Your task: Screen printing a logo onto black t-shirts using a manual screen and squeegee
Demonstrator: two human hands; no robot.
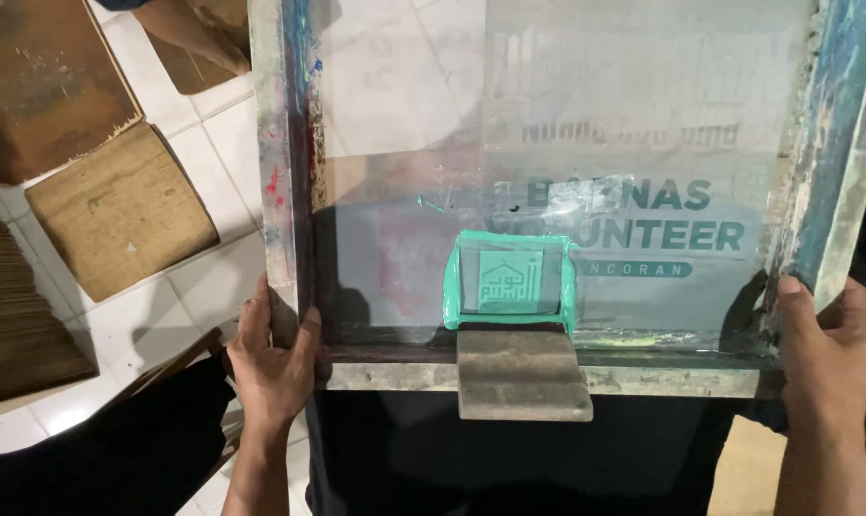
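Head view: screen-printing frame (547,373) lies on dark fabric (509,459), squeegee (522,368) parked on its near rail, teal ink (452,287) apparently already drawn. Left hand (272,358) and right hand (829,349) clasp the near corners; cardboard (117,205) lies far left.

Paint-stained printing screen frame (282,191), perhaps lying flat, teal-inked squeegee (517,358) on near edge

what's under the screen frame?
Dark fabric shows below the screen frame near edge and dimly through the mesh. Left hand and right hand grip its corners. Whatever supports the fabric is covered.
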